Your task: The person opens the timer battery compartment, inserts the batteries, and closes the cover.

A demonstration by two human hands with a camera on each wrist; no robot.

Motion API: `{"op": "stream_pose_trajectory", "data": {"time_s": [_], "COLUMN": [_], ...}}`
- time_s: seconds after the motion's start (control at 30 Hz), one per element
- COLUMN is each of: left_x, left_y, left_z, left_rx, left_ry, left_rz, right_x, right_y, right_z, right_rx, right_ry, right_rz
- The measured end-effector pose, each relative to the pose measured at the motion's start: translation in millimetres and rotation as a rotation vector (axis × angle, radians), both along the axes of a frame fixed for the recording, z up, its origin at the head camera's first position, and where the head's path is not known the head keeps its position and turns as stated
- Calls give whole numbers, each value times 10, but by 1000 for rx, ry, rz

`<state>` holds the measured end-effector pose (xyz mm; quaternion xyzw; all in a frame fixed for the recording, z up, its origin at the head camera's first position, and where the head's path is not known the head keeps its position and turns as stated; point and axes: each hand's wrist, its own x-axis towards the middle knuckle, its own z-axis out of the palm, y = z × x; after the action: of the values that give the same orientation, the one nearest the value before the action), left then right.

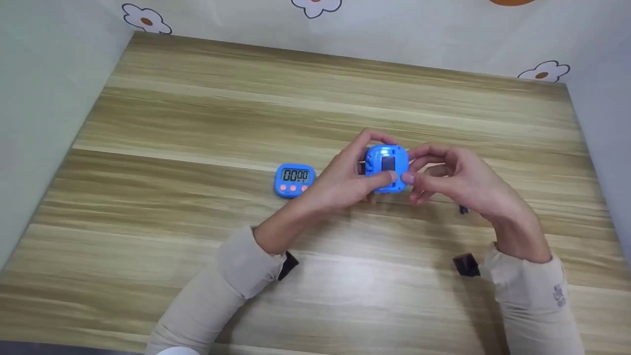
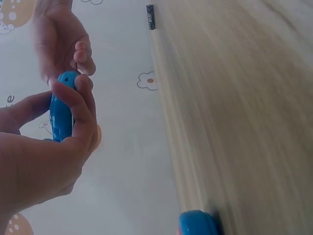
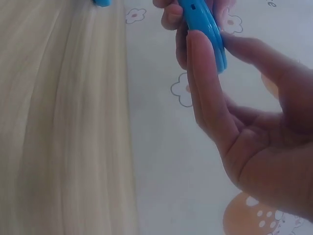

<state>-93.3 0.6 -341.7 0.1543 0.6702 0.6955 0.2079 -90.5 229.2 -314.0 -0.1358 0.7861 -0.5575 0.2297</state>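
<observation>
Timer, blue, rounded-square and plastic, sits back upward between both hands: the left hand grips it, the right hand pinches its 3 o'clock edge. A pink-buttoned blue plastic timer lies at 9 o'clock on the wood-grain worktop, a dark cylindrical battery at 4 o'clock. Back-side work seems in hand; the next move probably calls for steady left-hand support.

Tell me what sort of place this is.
Probably an indoor tabletop work area: there's a wood-grain table, a flower-printed backdrop along its far edge, and a blue gadget held in the left hand.
</observation>
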Motion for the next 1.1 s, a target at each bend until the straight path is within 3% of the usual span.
{"op": "stream_pose_trajectory", "data": {"time_s": [0.17, 0.3, 0.4, 0.67, 1.1], "left_x": [-11, -5, 8, 26, 94], "left_y": [-18, -28, -22, 0, 117], "left_z": [25, 47, 55, 53, -11], "left_rx": [45, 57, 89, 223, 324], "left_ry": [-90, -120, -164, -278, -297], "left_rz": [71, 96, 84, 48, 63], "right_x": [32, 47, 53, 64, 87], "right_y": [-40, -104, -123, -153, -136], "right_z": [3, -20, -43, -43, 3], "right_rx": [27, 106, 133, 151, 172], "right_ry": [249, 441, 514, 489, 453], "right_rz": [105, 85, 66, 1, -15]}}
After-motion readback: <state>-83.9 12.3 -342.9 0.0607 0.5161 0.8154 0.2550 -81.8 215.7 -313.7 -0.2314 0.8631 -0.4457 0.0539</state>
